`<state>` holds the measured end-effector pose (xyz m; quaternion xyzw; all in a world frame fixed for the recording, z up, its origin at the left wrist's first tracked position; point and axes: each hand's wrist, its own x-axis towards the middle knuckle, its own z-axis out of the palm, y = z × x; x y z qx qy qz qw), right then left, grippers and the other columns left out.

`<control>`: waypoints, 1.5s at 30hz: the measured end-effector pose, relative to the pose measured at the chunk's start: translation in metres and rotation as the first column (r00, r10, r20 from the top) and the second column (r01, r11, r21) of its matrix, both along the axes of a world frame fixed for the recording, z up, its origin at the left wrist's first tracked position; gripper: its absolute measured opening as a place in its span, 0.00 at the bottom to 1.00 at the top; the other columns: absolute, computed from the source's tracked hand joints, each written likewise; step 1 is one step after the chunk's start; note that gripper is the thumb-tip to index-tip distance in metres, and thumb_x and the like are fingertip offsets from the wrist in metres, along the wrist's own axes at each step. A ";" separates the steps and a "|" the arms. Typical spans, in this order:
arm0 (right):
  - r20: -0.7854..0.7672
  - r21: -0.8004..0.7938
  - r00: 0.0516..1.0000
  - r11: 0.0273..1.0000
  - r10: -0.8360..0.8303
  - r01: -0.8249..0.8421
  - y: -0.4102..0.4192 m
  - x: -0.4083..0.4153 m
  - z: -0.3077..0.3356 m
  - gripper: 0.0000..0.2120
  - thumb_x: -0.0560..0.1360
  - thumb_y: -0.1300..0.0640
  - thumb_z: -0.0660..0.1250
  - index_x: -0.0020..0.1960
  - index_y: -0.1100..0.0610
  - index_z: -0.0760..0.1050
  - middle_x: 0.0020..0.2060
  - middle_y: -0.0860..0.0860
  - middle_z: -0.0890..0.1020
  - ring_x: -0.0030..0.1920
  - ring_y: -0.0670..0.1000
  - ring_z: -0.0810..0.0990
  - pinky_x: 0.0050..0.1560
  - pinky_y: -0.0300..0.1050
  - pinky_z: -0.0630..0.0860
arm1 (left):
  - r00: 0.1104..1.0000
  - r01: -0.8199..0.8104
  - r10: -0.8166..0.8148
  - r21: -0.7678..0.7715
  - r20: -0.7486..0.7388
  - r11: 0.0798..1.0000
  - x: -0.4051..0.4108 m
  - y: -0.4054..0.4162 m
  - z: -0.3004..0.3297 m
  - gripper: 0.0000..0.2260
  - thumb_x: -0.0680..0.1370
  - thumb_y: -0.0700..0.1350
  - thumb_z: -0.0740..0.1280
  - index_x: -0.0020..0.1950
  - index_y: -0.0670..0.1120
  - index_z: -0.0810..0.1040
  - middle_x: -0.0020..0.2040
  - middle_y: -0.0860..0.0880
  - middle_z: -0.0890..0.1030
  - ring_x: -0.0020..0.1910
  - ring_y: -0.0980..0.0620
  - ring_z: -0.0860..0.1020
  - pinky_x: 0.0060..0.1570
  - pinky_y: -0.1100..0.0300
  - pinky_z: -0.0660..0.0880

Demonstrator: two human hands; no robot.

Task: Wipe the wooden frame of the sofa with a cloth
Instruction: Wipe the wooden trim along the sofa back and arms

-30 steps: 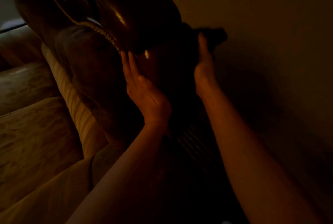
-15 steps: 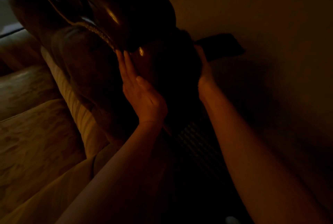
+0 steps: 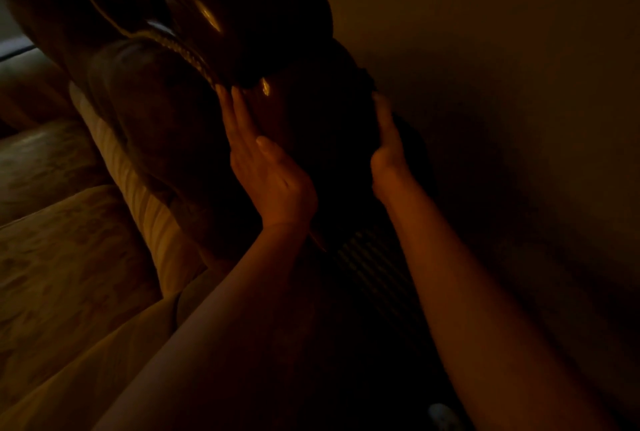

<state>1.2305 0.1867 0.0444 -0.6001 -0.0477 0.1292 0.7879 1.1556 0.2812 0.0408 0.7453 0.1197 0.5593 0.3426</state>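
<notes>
A dim living room in a home

An upholstered sofa fills the left side: patterned seat cushions (image 3: 65,257), a striped pillow (image 3: 145,202) and a padded backrest (image 3: 162,125) edged with braided trim. A dark, polished wooden frame (image 3: 242,4), carved and rounded, tops the backrest at the upper edge. A plain painted wall (image 3: 502,67) stands close behind the sofa's end, and a sliver of daylight shows at the far top-left corner.

Your view is dim. Upper centre: wooden frame (image 3: 242,11), dark, polished, glossy with bright glints. Braided cord trim (image 3: 188,53) along its edge, ribbed. Left: back cushion (image 3: 156,125), matt woven cloth. Lower left: seat cushion (image 3: 59,257), patterned fabric, soft sheen.
</notes>
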 end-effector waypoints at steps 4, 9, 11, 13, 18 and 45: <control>-0.250 -0.211 0.963 0.965 0.101 -0.156 -0.014 -0.002 -0.050 0.21 0.82 0.48 0.51 0.73 0.54 0.61 0.70 0.53 0.68 0.69 0.55 0.67 0.63 0.48 0.67 | 1.000 0.012 -0.012 0.014 -0.016 1.000 -0.002 -0.001 0.001 0.23 0.80 0.43 0.45 0.74 0.36 0.57 0.75 0.37 0.57 0.73 0.56 0.55 0.69 0.68 0.53; -0.258 -0.191 0.963 0.981 -0.081 0.031 -0.013 -0.054 -0.059 0.22 0.81 0.43 0.48 0.71 0.50 0.63 0.66 0.49 0.71 0.63 0.51 0.73 0.53 0.43 0.71 | 0.999 0.033 -0.033 0.025 -0.012 0.999 -0.002 -0.001 0.002 0.26 0.79 0.46 0.44 0.74 0.35 0.57 0.75 0.36 0.57 0.73 0.53 0.56 0.69 0.64 0.55; 0.031 -0.091 0.977 0.973 -0.209 0.211 0.004 -0.073 -0.032 0.22 0.78 0.39 0.50 0.66 0.47 0.68 0.64 0.43 0.74 0.59 0.43 0.75 0.51 0.39 0.74 | 1.000 0.013 -0.011 0.042 -0.027 0.999 -0.003 0.001 0.001 0.26 0.79 0.46 0.45 0.74 0.35 0.58 0.75 0.36 0.57 0.73 0.53 0.56 0.69 0.66 0.55; 0.301 -0.098 0.915 0.946 -0.269 0.310 0.022 -0.069 -0.004 0.23 0.79 0.41 0.49 0.69 0.50 0.67 0.69 0.42 0.69 0.53 0.31 0.63 0.62 0.32 0.67 | 1.000 0.001 0.000 0.039 -0.029 0.999 -0.003 0.001 0.002 0.26 0.79 0.46 0.45 0.73 0.35 0.58 0.75 0.36 0.58 0.72 0.53 0.57 0.68 0.65 0.57; -0.016 0.042 0.961 0.960 -0.275 0.276 0.009 -0.019 -0.005 0.20 0.83 0.50 0.49 0.69 0.57 0.67 0.61 0.55 0.76 0.56 0.50 0.77 0.57 0.45 0.75 | 0.999 0.011 -0.011 0.010 -0.031 1.000 -0.003 -0.001 0.001 0.26 0.79 0.48 0.44 0.75 0.37 0.57 0.76 0.39 0.56 0.73 0.55 0.56 0.68 0.65 0.56; -0.137 -0.301 0.976 0.931 0.170 -0.204 -0.013 0.007 -0.042 0.19 0.83 0.51 0.50 0.72 0.55 0.63 0.60 0.52 0.74 0.53 0.48 0.75 0.54 0.40 0.74 | 0.999 0.022 -0.024 0.039 0.047 0.999 0.002 0.000 -0.005 0.25 0.79 0.45 0.45 0.73 0.33 0.59 0.74 0.34 0.58 0.71 0.59 0.56 0.67 0.69 0.55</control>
